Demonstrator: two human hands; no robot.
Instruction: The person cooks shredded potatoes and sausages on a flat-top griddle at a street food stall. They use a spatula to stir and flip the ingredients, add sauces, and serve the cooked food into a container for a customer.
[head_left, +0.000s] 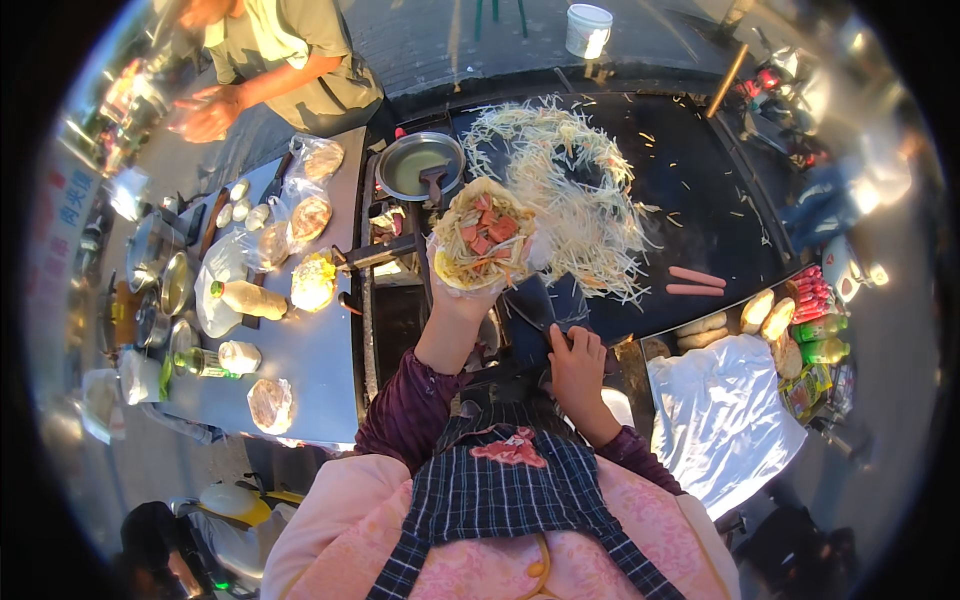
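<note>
In my left hand (459, 319), an opened flatbread (455, 274) in a thin plastic bag is held up, filled with shredded vegetables and pieces of pink sausage (491, 231). My right hand (579, 367) is closed around the handle end of a metal spatula (531, 301), low at the near edge of the dark griddle (660, 225). A large pile of shredded vegetables (592, 232) lies on the griddle beyond both hands. Two pink sausages (696, 281) lie side by side near its right corner. A metal pot (420, 166) holding liquid and a brush stands beside the griddle's left edge.
The metal side table (315, 375) at left bears bagged flatbreads (310, 218), eggs (240, 190), a bottle (249, 298) and pots. A person (300, 67) stands beyond it. At right are a white cloth (720, 420), breads (757, 311) and green bottles (823, 351). A white bucket (588, 31) stands beyond the griddle.
</note>
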